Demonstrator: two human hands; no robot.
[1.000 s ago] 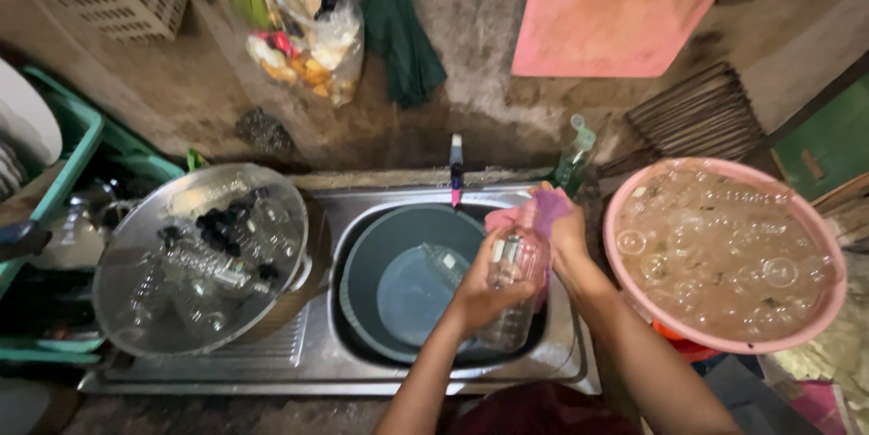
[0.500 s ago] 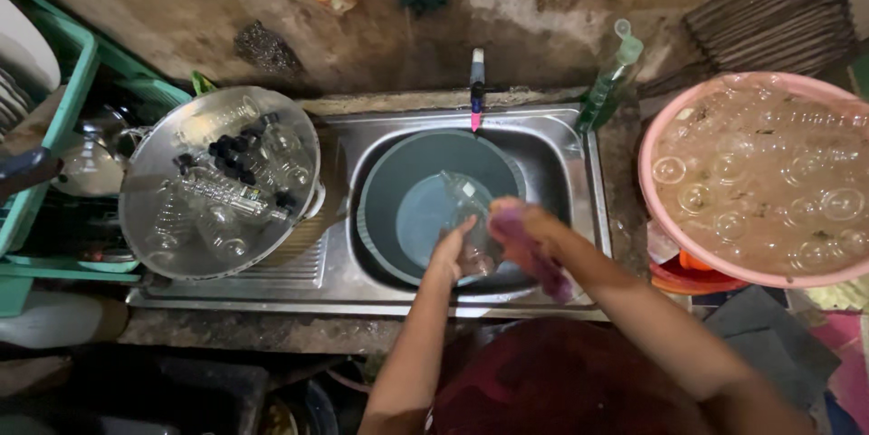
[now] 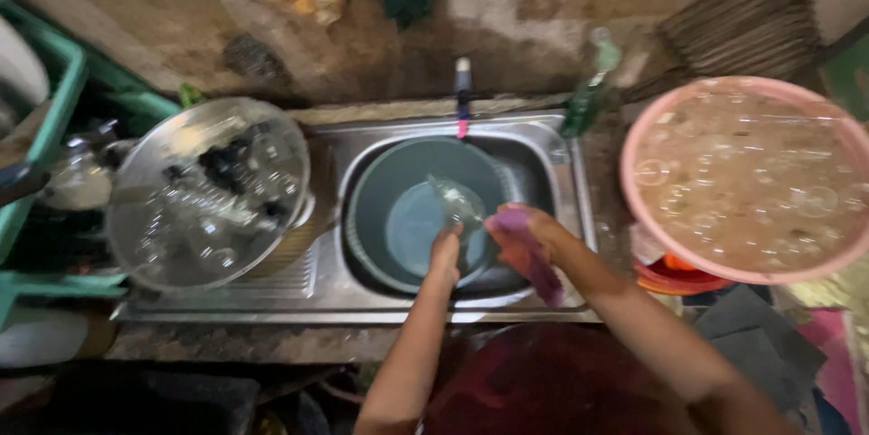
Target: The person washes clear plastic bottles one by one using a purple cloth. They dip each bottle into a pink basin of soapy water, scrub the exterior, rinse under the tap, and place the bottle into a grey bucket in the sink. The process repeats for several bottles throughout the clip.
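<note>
Frame centre: left hand (image 3: 445,249) fingers wrapped around the base of a clear glass (image 3: 455,209) held over the grey basin (image 3: 380,209) in the sink (image 3: 552,163). Glass long axis tilts up-left, away from the fingers. Right hand (image 3: 529,240), just right of the glass, fingers pinching a purple sponge (image 3: 523,249).

A rough washing-up corner: steel sink (image 3: 543,299), tap (image 3: 463,91), pink basin (image 3: 652,127) of soapy glasses.

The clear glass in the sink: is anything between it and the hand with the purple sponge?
Nothing visible stands between them. The left hand holds the clear glass over the grey basin, and the right hand brings the purple sponge right beside it; whether sponge and glass touch is too blurred to tell.
</note>
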